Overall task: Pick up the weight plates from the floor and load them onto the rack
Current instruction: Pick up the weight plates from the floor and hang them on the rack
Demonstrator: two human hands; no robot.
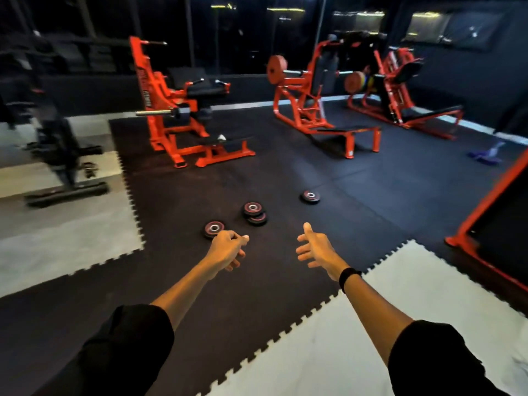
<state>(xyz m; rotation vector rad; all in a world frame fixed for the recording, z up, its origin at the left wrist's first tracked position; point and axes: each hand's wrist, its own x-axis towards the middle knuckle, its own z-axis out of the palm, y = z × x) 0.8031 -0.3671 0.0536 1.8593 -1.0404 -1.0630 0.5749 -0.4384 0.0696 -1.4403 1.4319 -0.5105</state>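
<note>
Small round black weight plates w/ red labels, steel hubs [252, 207] lie on black rubber floor mat [285, 281]. Left hand [225, 248] loosely curled, right hand [315, 248] spread, both empty. Prob. dense, rigid; grip rims.

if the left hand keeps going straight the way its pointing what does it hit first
Most likely the nearest weight plate, lying flat on the black mat just beyond the left hand. The stacked pair of plates lies further on and to the right. Depth from this head view is uncertain.
</note>
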